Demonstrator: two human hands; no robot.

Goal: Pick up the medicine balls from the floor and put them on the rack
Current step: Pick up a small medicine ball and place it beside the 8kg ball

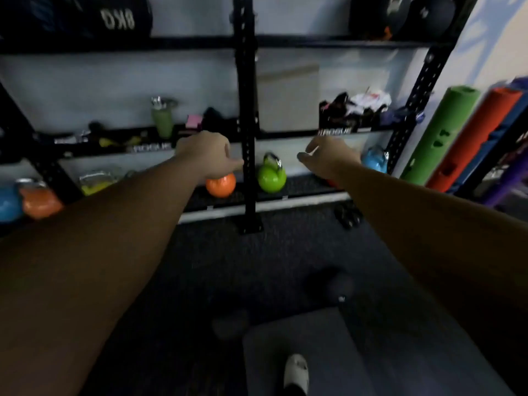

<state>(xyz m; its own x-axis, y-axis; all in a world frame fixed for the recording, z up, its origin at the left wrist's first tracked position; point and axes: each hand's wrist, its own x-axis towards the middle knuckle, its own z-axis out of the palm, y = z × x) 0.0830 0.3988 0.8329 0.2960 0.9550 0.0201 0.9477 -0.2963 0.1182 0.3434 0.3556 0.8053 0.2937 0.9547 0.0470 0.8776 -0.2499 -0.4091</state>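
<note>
The black rack (247, 110) fills the wall ahead of you, with dark medicine balls (400, 15) already on its top shelf and one dark ball (328, 284) on the floor near your foot. Your left hand (204, 154) and right hand (328, 158) reach forward empty, fingers loosely spread, above the green kettlebell (271, 178).

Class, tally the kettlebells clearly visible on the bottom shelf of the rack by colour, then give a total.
Blue round kettlebells: 2
Orange round kettlebells: 2
Yellow round kettlebell: 1
Green round kettlebell: 1
Total: 6
A reddish sliver behind the right forearm is unclear.
</note>
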